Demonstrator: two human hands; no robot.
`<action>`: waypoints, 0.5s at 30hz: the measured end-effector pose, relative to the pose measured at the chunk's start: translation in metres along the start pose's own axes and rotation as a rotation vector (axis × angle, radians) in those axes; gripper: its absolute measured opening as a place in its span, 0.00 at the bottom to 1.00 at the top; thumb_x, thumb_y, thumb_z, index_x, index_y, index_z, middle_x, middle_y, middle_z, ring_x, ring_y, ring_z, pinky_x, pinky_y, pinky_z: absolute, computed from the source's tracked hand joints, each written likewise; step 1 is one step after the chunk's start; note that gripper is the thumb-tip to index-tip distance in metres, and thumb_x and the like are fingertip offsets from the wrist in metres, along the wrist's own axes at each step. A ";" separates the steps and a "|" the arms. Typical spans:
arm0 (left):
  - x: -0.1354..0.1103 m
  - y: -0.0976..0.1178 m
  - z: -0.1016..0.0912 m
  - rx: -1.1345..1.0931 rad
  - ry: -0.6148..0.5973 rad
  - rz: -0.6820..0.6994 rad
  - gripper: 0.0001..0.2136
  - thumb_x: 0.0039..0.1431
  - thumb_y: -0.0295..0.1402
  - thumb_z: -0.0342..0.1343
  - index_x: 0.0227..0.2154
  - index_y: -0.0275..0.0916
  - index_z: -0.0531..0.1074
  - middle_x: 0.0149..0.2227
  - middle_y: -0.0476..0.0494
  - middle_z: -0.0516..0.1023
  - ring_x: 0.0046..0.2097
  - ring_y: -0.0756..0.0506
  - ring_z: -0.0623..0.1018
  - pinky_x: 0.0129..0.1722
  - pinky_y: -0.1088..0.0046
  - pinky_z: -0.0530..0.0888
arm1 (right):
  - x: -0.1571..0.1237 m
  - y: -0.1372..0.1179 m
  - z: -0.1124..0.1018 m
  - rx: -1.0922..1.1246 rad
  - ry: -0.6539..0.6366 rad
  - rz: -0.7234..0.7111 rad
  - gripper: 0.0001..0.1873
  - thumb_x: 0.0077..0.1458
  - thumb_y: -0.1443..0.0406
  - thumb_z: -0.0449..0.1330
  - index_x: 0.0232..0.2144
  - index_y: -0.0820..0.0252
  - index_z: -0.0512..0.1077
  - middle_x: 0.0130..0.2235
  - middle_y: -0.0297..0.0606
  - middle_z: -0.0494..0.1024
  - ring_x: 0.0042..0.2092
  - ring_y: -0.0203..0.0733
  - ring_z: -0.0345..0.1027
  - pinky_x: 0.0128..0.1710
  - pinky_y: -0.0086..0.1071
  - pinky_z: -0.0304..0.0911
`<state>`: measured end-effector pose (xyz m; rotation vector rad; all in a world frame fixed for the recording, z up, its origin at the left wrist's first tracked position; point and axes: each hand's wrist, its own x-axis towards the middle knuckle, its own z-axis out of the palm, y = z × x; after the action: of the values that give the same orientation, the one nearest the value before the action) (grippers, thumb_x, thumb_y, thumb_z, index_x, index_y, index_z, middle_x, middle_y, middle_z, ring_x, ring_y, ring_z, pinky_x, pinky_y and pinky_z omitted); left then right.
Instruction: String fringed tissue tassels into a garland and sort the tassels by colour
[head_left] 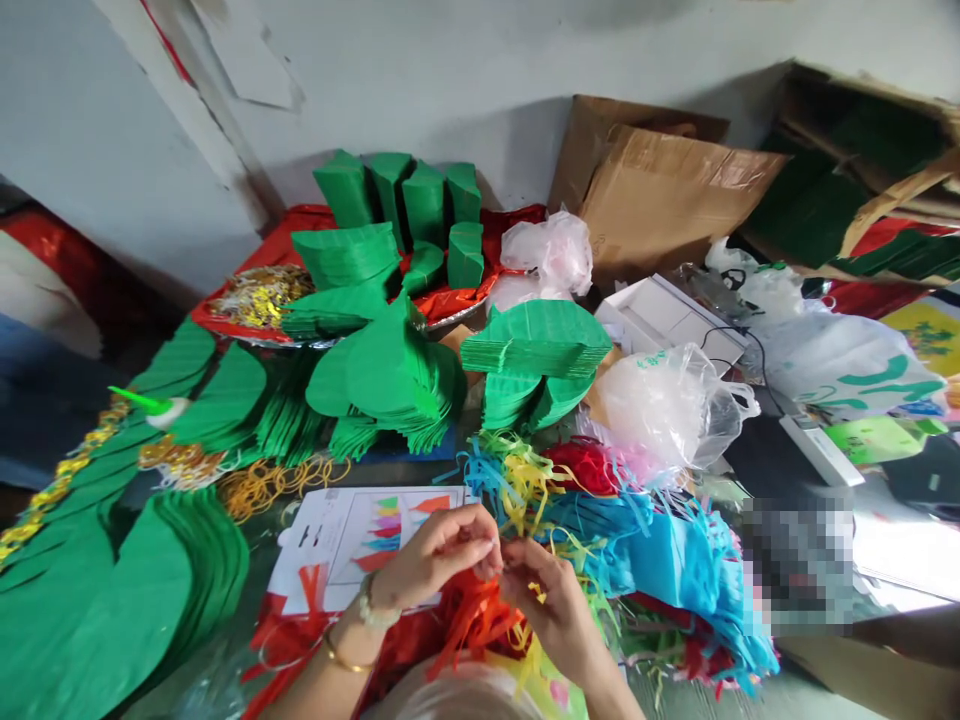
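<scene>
My left hand (439, 555) and my right hand (551, 605) meet low in the middle of the view, fingertips pinched together on thin strips of coloured paper fringe (480, 615), orange and yellow. The fringe hangs below the hands over a red bundle. To the right of my hands lies a heap of blue, yellow, green and red fringed paper (645, 555). Under my left hand sits a white printed sheet (337, 540) showing coloured triangles.
Stacks of green paper cut-outs (390, 375) cover the table's left and back, with green blocks (405, 195) on a red tray. Yellow rubber bands (262, 485), a glue bottle (161, 408), plastic bags (671, 405), a white box (667, 315) and cardboard boxes (660, 190) stand around.
</scene>
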<state>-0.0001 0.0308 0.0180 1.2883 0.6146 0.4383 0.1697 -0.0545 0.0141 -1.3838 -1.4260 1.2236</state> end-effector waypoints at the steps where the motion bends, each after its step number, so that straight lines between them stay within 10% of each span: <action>1: 0.006 -0.008 -0.007 0.060 0.006 0.012 0.09 0.65 0.37 0.50 0.37 0.37 0.70 0.32 0.43 0.79 0.34 0.47 0.80 0.34 0.74 0.75 | 0.001 0.003 -0.001 -0.058 0.050 0.022 0.10 0.62 0.63 0.53 0.35 0.60 0.74 0.29 0.35 0.76 0.30 0.36 0.68 0.32 0.26 0.62; 6: 0.049 -0.070 -0.046 1.026 0.131 0.087 0.10 0.66 0.29 0.45 0.37 0.38 0.72 0.31 0.46 0.80 0.33 0.49 0.80 0.33 0.77 0.73 | 0.001 0.027 -0.021 -0.238 0.287 0.095 0.13 0.61 0.59 0.54 0.29 0.61 0.70 0.23 0.31 0.68 0.24 0.33 0.57 0.24 0.25 0.52; 15: 0.097 -0.130 -0.079 1.421 0.080 0.159 0.09 0.59 0.19 0.50 0.31 0.37 0.73 0.46 0.39 0.75 0.49 0.41 0.72 0.45 0.63 0.70 | 0.005 0.037 -0.036 -0.199 0.302 0.138 0.14 0.62 0.57 0.53 0.29 0.60 0.66 0.23 0.28 0.61 0.24 0.32 0.51 0.24 0.26 0.47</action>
<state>0.0191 0.1196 -0.1374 2.6850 0.9346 0.1252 0.2127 -0.0478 -0.0137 -1.7460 -1.2818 0.9251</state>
